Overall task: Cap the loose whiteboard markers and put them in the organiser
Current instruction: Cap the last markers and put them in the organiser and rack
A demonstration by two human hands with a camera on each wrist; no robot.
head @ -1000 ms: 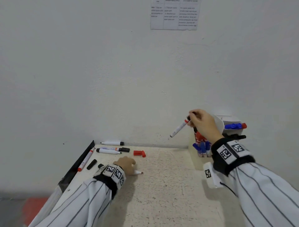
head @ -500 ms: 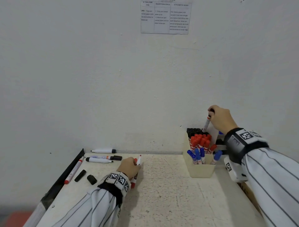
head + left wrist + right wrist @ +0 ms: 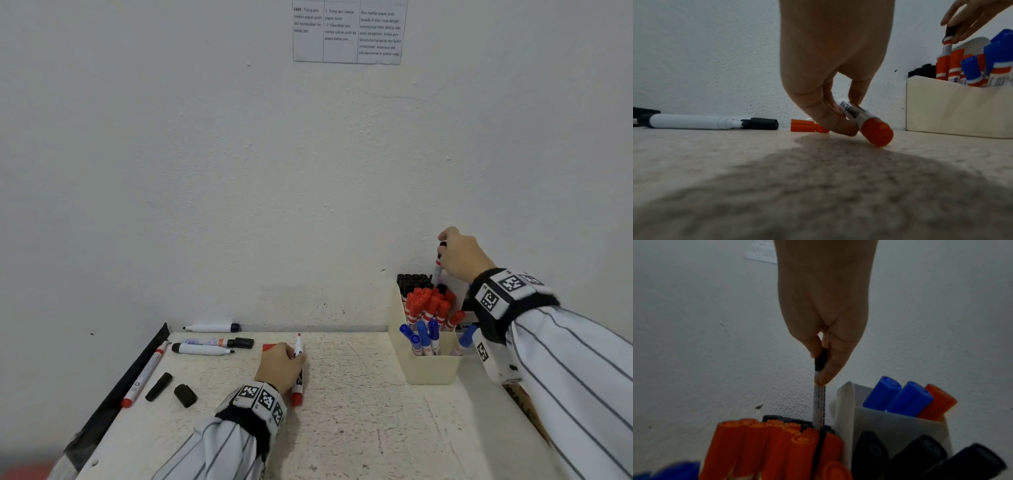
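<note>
Red uncapped marker (image 3: 298,368): pinched in left hand (image 3: 278,368), low over worktop (image 3: 342,428); bare nib may smear. Right hand (image 3: 460,255) pinches black-capped marker (image 3: 819,395) entering organiser (image 3: 428,366); crowded caps may jam it.

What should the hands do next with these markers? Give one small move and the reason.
Probably the right hand lets go: its slim marker already stands upright among the red markers in the organiser. The left hand holds an uncapped red marker, with the red cap just behind it.
</note>
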